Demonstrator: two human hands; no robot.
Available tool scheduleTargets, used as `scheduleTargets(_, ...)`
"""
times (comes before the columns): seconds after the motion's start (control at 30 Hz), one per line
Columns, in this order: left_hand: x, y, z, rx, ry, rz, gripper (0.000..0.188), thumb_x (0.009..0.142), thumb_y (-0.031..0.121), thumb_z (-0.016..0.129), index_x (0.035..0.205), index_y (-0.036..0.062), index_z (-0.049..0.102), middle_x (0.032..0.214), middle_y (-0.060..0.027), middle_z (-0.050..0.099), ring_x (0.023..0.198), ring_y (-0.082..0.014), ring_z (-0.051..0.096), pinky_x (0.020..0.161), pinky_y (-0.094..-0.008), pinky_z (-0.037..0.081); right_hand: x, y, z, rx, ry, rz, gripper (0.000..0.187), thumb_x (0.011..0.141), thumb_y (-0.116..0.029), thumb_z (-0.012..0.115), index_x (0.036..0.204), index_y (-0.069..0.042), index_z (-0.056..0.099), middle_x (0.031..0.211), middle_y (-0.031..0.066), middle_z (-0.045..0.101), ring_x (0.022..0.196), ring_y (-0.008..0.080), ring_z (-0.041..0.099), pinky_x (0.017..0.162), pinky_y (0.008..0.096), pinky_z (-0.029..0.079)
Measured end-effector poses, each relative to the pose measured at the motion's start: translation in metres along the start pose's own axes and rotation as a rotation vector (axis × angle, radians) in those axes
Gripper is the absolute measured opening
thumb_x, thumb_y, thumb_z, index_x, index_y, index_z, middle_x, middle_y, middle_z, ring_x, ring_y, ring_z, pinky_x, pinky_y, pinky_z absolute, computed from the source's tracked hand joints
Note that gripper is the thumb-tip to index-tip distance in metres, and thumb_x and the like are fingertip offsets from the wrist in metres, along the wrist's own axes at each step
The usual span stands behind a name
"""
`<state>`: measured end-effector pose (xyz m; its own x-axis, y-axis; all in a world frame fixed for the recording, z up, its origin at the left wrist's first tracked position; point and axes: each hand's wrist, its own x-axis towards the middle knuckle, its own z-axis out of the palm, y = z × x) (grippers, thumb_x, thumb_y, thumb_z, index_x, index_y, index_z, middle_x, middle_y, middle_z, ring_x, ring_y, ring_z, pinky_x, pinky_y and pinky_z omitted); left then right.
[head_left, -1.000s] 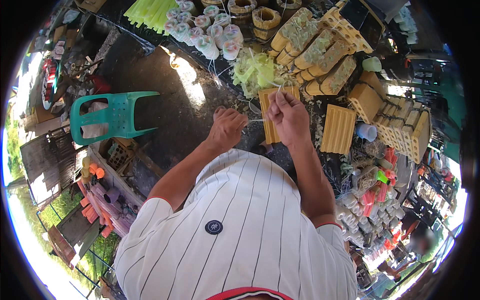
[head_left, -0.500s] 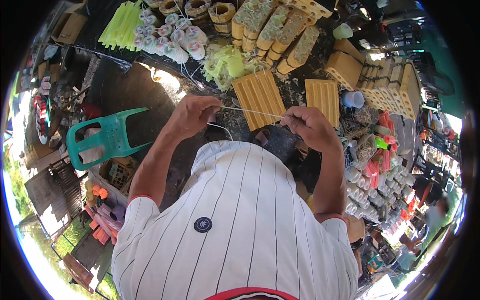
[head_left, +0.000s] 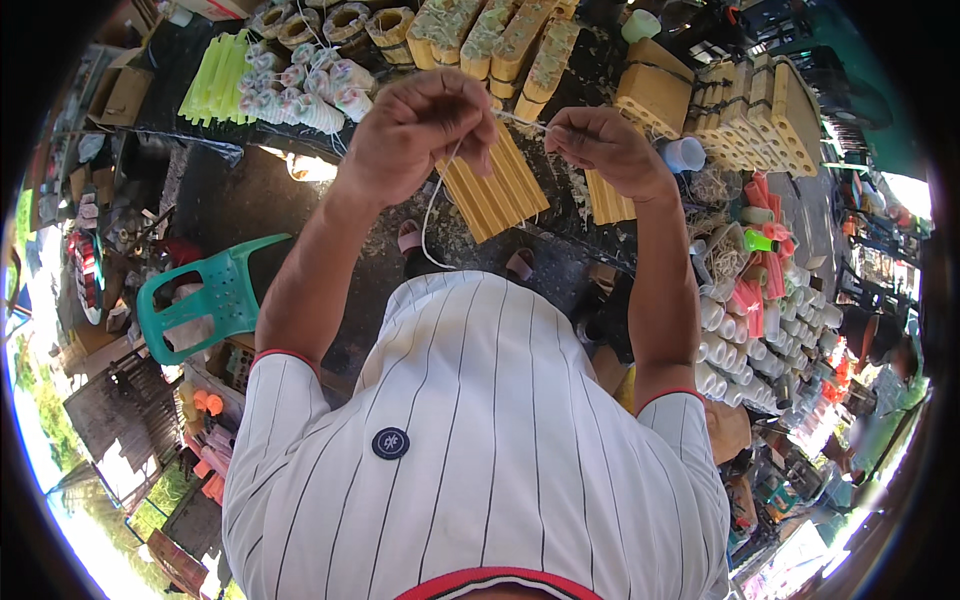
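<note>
A white string (head_left: 519, 122) runs taut between my two raised hands. My left hand (head_left: 415, 135) pinches it with curled fingers, and a loose tail hangs from that hand in a curve toward my shirt. On the other side my right hand (head_left: 607, 152) grips the string between thumb and forefinger. Below and beyond the hands, a yellow grooved block (head_left: 493, 198) lies at the near edge of the dark table. A second grooved block (head_left: 608, 200) is partly hidden by my right hand and forearm.
Yellow-green sticks (head_left: 214, 80), white wrapped bundles (head_left: 318, 112) and long yellow blocks (head_left: 548, 68) cover the far table. A green plastic chair (head_left: 215, 290) stands at left. Stacked hole-edged blocks (head_left: 755, 110), a bluish cup (head_left: 684, 155) and white cylinders (head_left: 735, 350) fill the right.
Both hands have risen away from my body, and the left has turned with its fingers curled over. The string span between them is shorter, and the loose tail hangs longer.
</note>
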<state>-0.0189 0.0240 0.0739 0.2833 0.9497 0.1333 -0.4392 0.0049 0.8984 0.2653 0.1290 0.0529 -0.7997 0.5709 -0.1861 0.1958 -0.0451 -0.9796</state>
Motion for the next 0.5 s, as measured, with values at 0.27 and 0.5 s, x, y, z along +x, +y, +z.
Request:
scheduleTargets(0.27, 0.063, 0.037, -0.012, -0.298, -0.035, 0.058, 0.019, 0.104, 0.0, 0.055, 0.111, 0.0013, 0.073, 0.099, -0.0069, 0.07, 0.075, -0.0127, 0.051, 0.069, -0.0294, 0.044, 0.028, 0.04, 0.082, 0.883, 0.049, -0.262, 0.026, 0.111, -0.024, 0.056, 0.1, -0.005, 0.07, 0.118, 0.0172, 0.074, 0.108, 0.0282, 0.072, 0.095, 0.0409, 0.054)
scheduleTargets(0.5, 0.069, 0.046, -0.093, 0.139, -0.144, -0.117, 0.022, 0.105, -0.002, 0.052, 0.115, -0.0036, 0.072, 0.096, -0.0085, 0.071, 0.072, -0.0135, 0.064, 0.067, -0.0268, 0.051, 0.026, 0.07, 0.1, 1.342, -0.295, -0.252, 0.018, 0.111, -0.022, 0.054, 0.104, -0.008, 0.062, 0.107, 0.0086, 0.068, 0.082, 0.015, 0.059, 0.08, 0.0342, 0.045)
